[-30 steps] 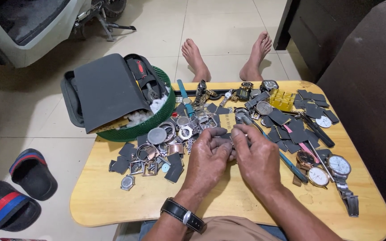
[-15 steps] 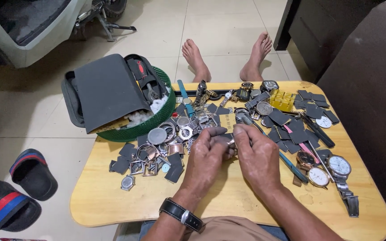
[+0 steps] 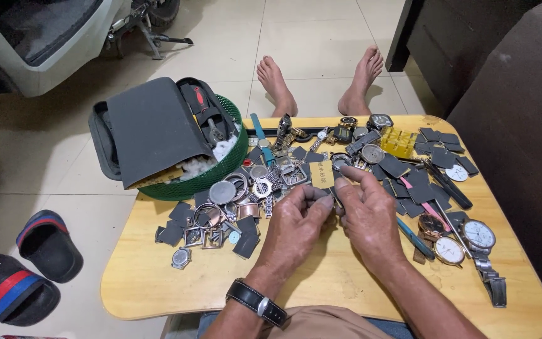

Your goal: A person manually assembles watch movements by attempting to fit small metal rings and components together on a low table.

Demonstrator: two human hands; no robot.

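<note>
Pale yellow wood forms the low counter point(image 3: 158, 289) at which a person sits, both hands meeting over its middle. Beyond the fingers and to their left, a green plastic basket point(image 3: 217, 172) holds a dark grey tool pouch point(image 3: 152, 129) with its flap open. Just left of the fingers lies a heap of metal watch cases and rings point(image 3: 227, 210); to their right and beyond, dark grey squares point(image 3: 418, 182) lie scattered among loose watches, with two white-dialled watches point(image 3: 465, 242) nearer the right edge. A yellow plastic piece point(image 3: 398, 142) sits farther off, past the right fingers. The left hand point(image 3: 293, 229), a black-strapped wristwatch point(image 3: 255, 302) on its wrist, and the right hand point(image 3: 371, 216) both have fingers pinched closed on a small metal part point(image 3: 335, 202) between them; what it is cannot be told. Two sandals point(image 3: 26, 270) rest on the tiled floor point(image 3: 308, 37) left of the counter.
</note>
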